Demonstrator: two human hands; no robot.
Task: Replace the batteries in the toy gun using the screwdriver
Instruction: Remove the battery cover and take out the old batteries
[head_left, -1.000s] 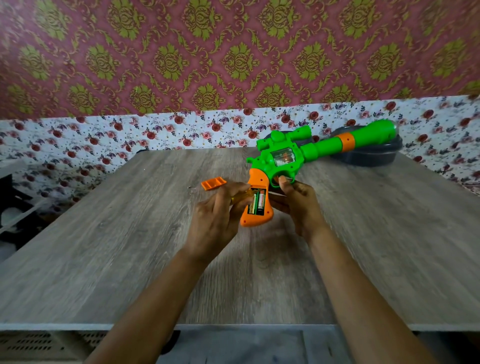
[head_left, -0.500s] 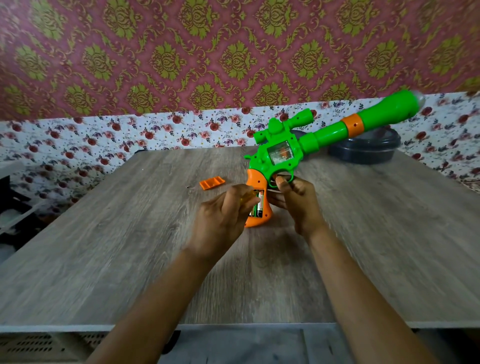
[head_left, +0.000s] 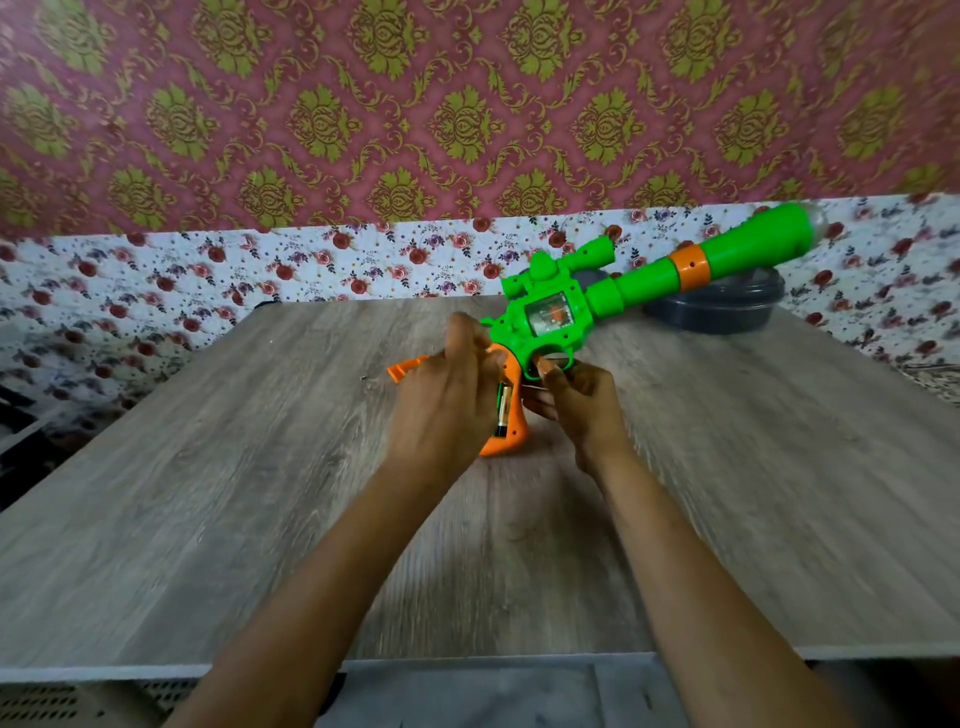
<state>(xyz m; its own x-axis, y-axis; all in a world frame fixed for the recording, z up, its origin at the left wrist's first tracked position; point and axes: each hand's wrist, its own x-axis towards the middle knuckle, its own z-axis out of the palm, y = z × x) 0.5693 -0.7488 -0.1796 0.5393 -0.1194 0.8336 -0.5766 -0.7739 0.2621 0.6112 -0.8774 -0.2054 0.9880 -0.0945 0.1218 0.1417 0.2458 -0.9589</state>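
Toy gun (head_left: 639, 280): smooth glossy plastic, green w/ orange grip, clear window on side. Battery (head_left: 503, 410): shiny wrap. Orange cover (head_left: 408, 368): plastic, same gloss. Table (head_left: 260, 493): grey wood-grain, matt. Dark container (head_left: 727, 312): smooth plastic, slight sheen. Wall (head_left: 467, 104): patterned paper, matt.

The toy gun (head_left: 550, 317) has tipped barrel-up; the left hand (head_left: 447, 395) rose alongside.

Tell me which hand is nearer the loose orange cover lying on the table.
Left. The left hand sits just in front of the orange cover, hiding its right end; the right hand grips the toy gun beyond the handle, farther right.
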